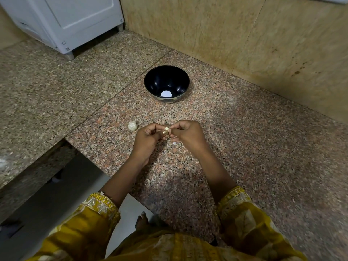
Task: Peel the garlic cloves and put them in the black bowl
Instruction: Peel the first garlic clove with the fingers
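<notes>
Two hands meet above the table (244, 147). The left hand (148, 135) and right hand (188, 132) both pinch one small garlic clove (166, 128) with bent fingers. Another garlic piece (132, 125) lies just left. The black bowl (166, 82) sits farther back.

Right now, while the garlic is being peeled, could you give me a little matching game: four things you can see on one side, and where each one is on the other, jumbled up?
Things:
1. black bowl
2. garlic clove
3. loose garlic piece
4. white appliance

Places:
A. pinched between the left hand and the right hand
B. standing at the far left of the counter
C. on the counter beyond both hands
D. lying on the counter just left of the left hand

Pairs: 1-C, 2-A, 3-D, 4-B.
</notes>
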